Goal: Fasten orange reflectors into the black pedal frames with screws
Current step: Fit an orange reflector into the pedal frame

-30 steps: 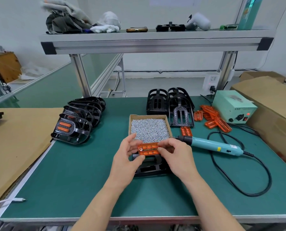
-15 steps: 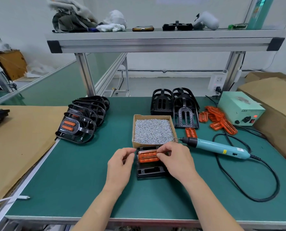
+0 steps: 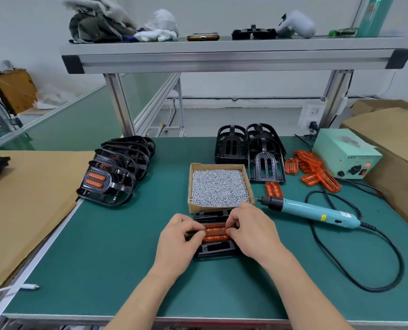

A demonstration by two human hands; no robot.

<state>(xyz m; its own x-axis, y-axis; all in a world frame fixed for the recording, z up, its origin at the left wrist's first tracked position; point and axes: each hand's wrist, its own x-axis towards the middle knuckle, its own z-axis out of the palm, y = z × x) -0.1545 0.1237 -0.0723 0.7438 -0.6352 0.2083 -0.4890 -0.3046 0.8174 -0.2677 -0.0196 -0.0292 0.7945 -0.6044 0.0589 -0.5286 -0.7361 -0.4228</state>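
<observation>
Near the front edge of the worktop (image 3: 117,263), my left grip (image 3: 176,236) and right grip (image 3: 253,232) pinch a reflector (image 3: 216,232) into a frame (image 3: 216,249), so I judge screwing remains, with finished pedals (image 3: 107,184) at left and spare frames (image 3: 231,144) waiting.

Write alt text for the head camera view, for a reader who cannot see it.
A left hand and a right hand pinch the ends of an orange reflector, holding it in a black pedal frame on a green workbench. A box of screws sits just behind; an electric screwdriver lies at right.
</observation>
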